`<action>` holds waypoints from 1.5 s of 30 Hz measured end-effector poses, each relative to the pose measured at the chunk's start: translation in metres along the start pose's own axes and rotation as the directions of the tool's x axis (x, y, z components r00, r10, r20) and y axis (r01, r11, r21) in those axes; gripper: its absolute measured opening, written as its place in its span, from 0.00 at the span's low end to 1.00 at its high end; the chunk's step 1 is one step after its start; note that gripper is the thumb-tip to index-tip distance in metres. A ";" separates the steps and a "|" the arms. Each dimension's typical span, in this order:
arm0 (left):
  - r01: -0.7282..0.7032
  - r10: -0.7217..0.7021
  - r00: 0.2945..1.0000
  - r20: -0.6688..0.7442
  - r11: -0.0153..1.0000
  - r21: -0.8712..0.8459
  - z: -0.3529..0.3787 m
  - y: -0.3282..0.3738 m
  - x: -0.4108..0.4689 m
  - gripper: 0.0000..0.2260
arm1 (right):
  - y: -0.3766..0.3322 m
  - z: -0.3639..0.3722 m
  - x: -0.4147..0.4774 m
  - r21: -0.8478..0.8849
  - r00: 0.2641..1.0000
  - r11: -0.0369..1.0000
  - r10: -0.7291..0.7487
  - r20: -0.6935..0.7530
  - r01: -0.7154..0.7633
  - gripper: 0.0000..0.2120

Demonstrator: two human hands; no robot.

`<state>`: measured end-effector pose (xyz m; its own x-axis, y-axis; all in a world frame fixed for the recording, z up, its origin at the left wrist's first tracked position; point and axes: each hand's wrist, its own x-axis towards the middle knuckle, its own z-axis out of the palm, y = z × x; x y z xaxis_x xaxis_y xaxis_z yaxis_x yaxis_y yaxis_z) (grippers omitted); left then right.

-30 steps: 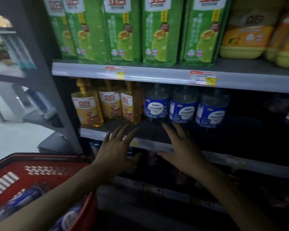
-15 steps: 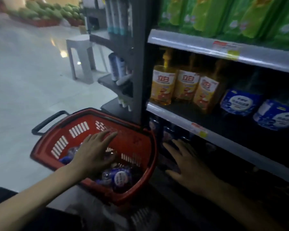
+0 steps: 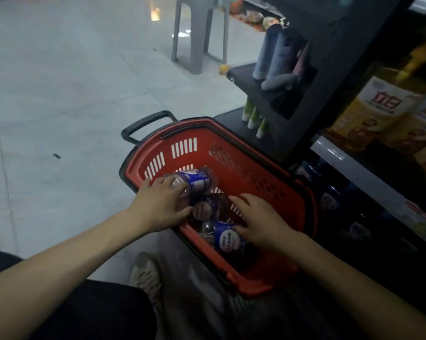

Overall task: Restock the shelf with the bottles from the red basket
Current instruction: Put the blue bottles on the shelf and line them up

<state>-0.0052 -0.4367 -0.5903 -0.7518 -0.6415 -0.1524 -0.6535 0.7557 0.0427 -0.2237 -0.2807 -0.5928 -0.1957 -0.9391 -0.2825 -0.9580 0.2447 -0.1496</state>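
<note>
L hand [image 3: 158, 204] & R hand [image 3: 261, 222] bare, forearms too. Black trousers [image 3: 91, 315]. Pale grey sneaker [image 3: 146, 278], patterned upper.

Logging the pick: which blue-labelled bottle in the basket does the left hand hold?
The farthest bottle in the red basket; the left hand curls round it.

Note the red basket [image 3: 263, 168]: moulded plastic with slotted walls and a dull sheen, plus a black plastic rim and handle [image 3: 145, 122]. The top bottle [image 3: 194, 180] and the two beside it are clear, glossy plastic with smooth blue-and-white labels. The floor [image 3: 59, 94] is pale tile, smooth and faintly reflective. The stool [image 3: 197, 45] is matt grey plastic. Your shoe [image 3: 145, 276] looks like knitted cloth.
</note>
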 end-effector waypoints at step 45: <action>0.109 -0.179 0.946 -0.270 0.961 -0.254 0.026 -0.014 0.010 0.45 | -0.064 0.042 0.172 0.498 0.922 0.852 0.047 -0.385 0.165 0.31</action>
<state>-0.0011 -0.4500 -0.6185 -0.6178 -0.7778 0.1153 -0.7325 0.6227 0.2751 -0.1871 -0.4481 -0.6712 -0.3059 -0.9471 0.0972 -0.7436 0.1739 -0.6456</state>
